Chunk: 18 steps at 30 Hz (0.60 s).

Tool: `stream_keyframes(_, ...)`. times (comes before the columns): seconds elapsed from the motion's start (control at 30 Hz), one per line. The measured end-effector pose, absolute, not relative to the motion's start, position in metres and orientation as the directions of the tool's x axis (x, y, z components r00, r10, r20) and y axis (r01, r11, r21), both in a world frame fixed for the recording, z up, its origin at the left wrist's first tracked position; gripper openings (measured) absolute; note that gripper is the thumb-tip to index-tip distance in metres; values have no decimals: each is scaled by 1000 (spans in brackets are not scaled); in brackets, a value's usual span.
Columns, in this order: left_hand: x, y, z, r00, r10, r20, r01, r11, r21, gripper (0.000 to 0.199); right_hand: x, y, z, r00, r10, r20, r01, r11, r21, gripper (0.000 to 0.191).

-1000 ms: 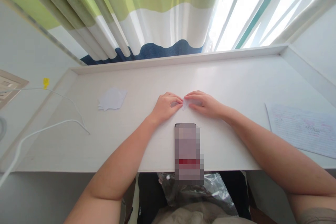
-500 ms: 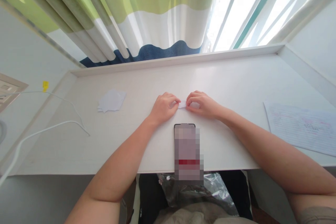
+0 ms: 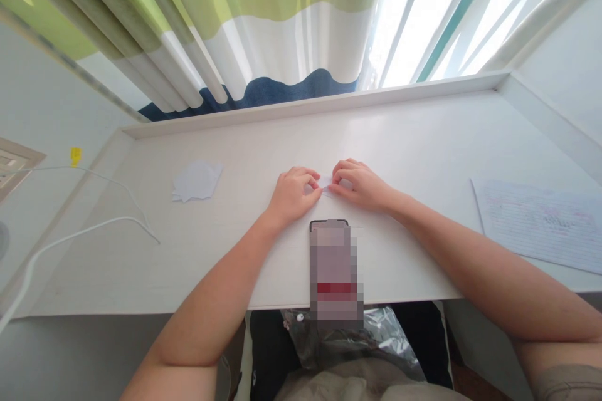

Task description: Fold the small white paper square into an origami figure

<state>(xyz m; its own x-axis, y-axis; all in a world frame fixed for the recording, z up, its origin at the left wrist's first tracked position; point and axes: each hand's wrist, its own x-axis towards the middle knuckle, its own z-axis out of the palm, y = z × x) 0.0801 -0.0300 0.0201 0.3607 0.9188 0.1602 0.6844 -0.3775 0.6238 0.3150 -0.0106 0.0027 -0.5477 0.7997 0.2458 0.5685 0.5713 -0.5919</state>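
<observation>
Between my two hands, low over the white desk, is a small piece of white paper (image 3: 325, 183), mostly covered by my fingers. My left hand (image 3: 296, 193) pinches its left side between thumb and fingers. From the other side, my right hand (image 3: 357, 183) grips the right part with curled fingers, its thumb close to the left thumb. The paper looks folded, though its exact shape is hidden. Just below my hands lies a phone (image 3: 330, 263), its screen blurred out, near the desk's front edge.
Several white paper pieces (image 3: 196, 182) lie in a stack at the left. A written sheet (image 3: 540, 219) rests at the right. White cables (image 3: 94, 225) cross the left end of the desk (image 3: 226, 263). A clear plastic bag (image 3: 357, 344) is on my lap. Curtains (image 3: 282, 31) hang behind.
My fingertips have shifted slightly on the paper, and my thumbs have come closer together at its lower edge. The whole view has moved a little; the other things stay in place.
</observation>
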Motion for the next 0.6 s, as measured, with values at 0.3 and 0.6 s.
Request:
stream_keyframes(0.3, 81, -29, 9, 240, 963, 121, 729, -261, 633, 17, 312, -11, 2, -472, 849, 237, 601, 507, -618, 23)
stream_keyframes(0.6, 83, -32, 11, 266, 959, 101, 762, -273, 588, 15, 312, -12, 3, -467, 858, 217, 614, 490, -618, 12)
